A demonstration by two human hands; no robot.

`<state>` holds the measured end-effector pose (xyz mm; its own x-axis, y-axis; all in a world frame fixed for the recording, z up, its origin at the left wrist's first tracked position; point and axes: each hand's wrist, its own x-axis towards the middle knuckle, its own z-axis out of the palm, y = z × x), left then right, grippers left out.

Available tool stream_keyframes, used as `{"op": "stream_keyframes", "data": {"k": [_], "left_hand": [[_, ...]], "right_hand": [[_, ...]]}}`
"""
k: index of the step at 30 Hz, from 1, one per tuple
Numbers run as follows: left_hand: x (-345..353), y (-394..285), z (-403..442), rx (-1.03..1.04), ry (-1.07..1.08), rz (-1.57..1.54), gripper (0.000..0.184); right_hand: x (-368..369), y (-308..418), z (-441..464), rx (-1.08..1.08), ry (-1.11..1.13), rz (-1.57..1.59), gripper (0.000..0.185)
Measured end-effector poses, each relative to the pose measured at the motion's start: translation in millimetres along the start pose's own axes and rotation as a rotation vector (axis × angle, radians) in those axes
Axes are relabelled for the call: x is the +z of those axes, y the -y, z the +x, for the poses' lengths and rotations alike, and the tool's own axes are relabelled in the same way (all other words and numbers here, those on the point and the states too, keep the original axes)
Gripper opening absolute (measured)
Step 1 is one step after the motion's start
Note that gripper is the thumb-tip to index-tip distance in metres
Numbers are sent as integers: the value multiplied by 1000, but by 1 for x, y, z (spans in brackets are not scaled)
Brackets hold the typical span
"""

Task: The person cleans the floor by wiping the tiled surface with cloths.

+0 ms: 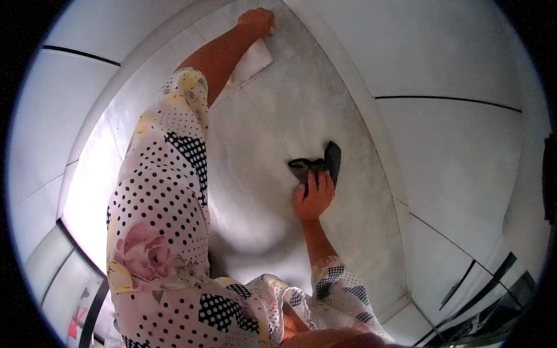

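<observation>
My right hand (315,196) presses down on a crumpled black cloth (332,155) on the grey floor, its fingers bent over the near part. The cloth's edges stick out beyond my fingertips, and what lies under the palm is hidden. Far ahead, at the end of my outstretched left arm, my left hand (256,22) is closed in a fist near the floor. Whatever it may grip is hidden from this angle. Beside that wrist, a paler, straight-edged patch (255,61) shows on the floor; I cannot tell what it is.
Pale tiled floor (255,139) with thin joints runs between white wall panels on the left (75,93) and right (441,139). Bright light glares off the floor at left. A dark-framed, glossy surface (487,301) stands at lower right. My patterned sleeve (159,232) covers much of the left side.
</observation>
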<state>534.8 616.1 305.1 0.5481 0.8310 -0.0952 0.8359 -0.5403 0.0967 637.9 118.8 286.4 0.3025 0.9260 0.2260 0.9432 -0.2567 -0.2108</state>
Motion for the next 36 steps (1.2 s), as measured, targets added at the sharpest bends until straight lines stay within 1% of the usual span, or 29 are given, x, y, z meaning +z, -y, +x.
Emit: {"op": "stream_keyframes", "data": {"k": [1,3,6,9,12,15,18,21,24,27,30,33,36], "left_hand": [[12,5,10,-28,-8,-24,28],[29,13,32,-94,-35,-81,35],[32,20,23,113,-108,-155,27],[35,33,24,26,-10,-41,24],[64,50,46,34,-160,-14,25],[66,45,40,-10,-223,-91,24],[73,57,42,7,-85,-96,26],[19,31,3,57,-167,-122,26],[3,9,-4,-73,-70,-87,26],[7,9,-11,-7,-80,-42,27],[-3,3,-10,-56,-95,-65,26],[17,7,7,-80,-111,-24,26],[4,5,-6,-48,-66,-14,27]], "right_hand": [[0,1,2,4,-6,-3,39],[-1,-3,0,-1,1,-16,40],[5,-7,-4,4,14,-34,41],[4,-2,0,7,-10,-5,41],[1,-2,-3,5,-6,-8,41],[2,-5,-1,17,34,-16,40],[-2,4,2,20,17,-7,40],[2,-1,-2,-14,-24,-34,39],[2,-3,1,-16,-27,-40,39],[1,1,3,-13,-39,-27,38],[-1,0,-1,-4,-14,-34,39],[7,-8,-1,-4,-18,-5,42],[4,-1,0,10,-10,8,41]]}}
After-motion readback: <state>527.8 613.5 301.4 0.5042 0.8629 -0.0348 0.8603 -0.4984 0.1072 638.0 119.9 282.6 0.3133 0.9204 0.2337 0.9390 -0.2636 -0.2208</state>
